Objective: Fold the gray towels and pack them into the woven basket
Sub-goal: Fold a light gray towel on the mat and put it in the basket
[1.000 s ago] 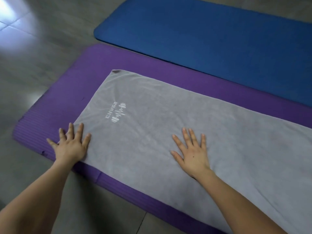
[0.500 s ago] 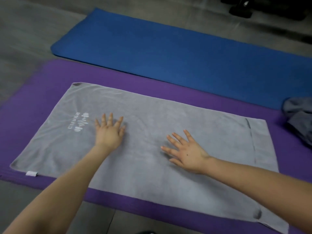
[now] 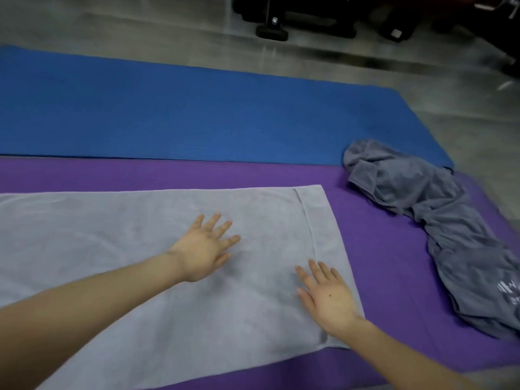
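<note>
Towel (image 3: 126,263) lies flat mid-frame on purple mat (image 3: 382,249). Our left grip (image 3: 204,249) and right grip (image 3: 327,299) are spread over its right end. Crumpled towel (image 3: 450,235) lies at frame right.

A bare strip of the purple foam mat (image 3: 377,257) runs between the short right edge of the flat pale gray towel (image 3: 112,249) and the crumpled darker gray towel heap (image 3: 450,235), which blocks the right side and laps onto the corner of the blue foam mat (image 3: 197,114). A narrower purple band lies open along the flat towel's far edge. The left hand (image 3: 205,249) and right hand (image 3: 329,296) lie flat and apart on the towel. Black equipment bases (image 3: 295,15) stand on the gray floor (image 3: 450,88) well beyond.
</note>
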Demonstrator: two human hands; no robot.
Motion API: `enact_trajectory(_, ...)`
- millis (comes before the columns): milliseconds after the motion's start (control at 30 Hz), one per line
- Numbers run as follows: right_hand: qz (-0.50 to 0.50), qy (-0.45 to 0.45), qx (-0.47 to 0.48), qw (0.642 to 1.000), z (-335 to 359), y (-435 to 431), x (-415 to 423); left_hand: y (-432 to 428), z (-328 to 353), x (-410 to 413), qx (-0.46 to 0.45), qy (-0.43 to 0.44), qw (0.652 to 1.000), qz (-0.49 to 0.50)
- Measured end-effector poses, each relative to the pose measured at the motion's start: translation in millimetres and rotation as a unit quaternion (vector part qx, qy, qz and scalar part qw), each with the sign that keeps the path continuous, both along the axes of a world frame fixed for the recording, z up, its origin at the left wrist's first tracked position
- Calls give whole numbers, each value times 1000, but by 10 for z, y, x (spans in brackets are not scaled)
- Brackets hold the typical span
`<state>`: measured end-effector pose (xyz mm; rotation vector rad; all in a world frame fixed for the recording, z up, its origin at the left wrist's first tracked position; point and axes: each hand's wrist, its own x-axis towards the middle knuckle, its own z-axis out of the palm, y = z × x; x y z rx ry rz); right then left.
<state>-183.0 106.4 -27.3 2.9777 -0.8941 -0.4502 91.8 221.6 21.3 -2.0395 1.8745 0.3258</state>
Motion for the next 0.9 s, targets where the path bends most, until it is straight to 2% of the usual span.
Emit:
enact_trajectory(100, -35, -44, 25, 998, -216, 108, -73, -213, 147, -206, 42, -20, 997, -69)
enact_trajectory(200, -16, -96, 63, 993, -230, 152, 83, -283, 261, -277, 70, -37, 994, -69)
enact_trajectory(333, 24, -136, 80, 987, -174, 80, 595, 4, 384, -92, 55, -36, 997, 31)
enact_trajectory(467, 111, -147, 84, 979, -64, 220, 1275, 674, 398, 419, -4, -26, 977, 212)
enact_trajectory(633, 234, -138, 74, 959, 69, 659, 2282, 1930, 308, 1265, -71, 7, 888, 455)
enact_trajectory(733, 300, -102, 101, 943, 192, 967, 2937, 2649, 207, 1690, -147, 30, 799, 583)
enact_trajectory(900, 352, -55, 140, 924, 262, 1563, 4010, 3649, -152, 2227, -189, 31, 642, 742)
